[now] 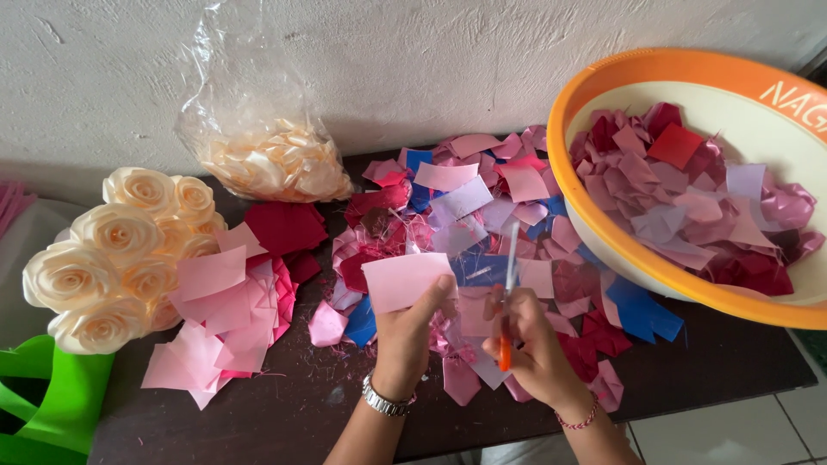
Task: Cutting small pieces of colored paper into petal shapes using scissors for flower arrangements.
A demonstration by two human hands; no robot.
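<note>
My left hand [405, 336] pinches a pale pink ribbon square [403, 281] by its lower right corner and holds it up over the dark table. A silver watch sits on that wrist. My right hand [534, 344] grips orange-handled scissors [508, 293], blades pointing up and away, just right of the pink square. Below both hands lies a heap of cut ribbon pieces [465, 215] in pink, red, lilac and blue.
An orange-rimmed basin [603, 250] of ribbon pieces stands at right. A bunch of cream ribbon roses [112, 250] lies at left beside a stack of pink squares [224, 301]. A clear bag of cream petals [276, 159] leans on the wall. A green object [52, 396] is at bottom left.
</note>
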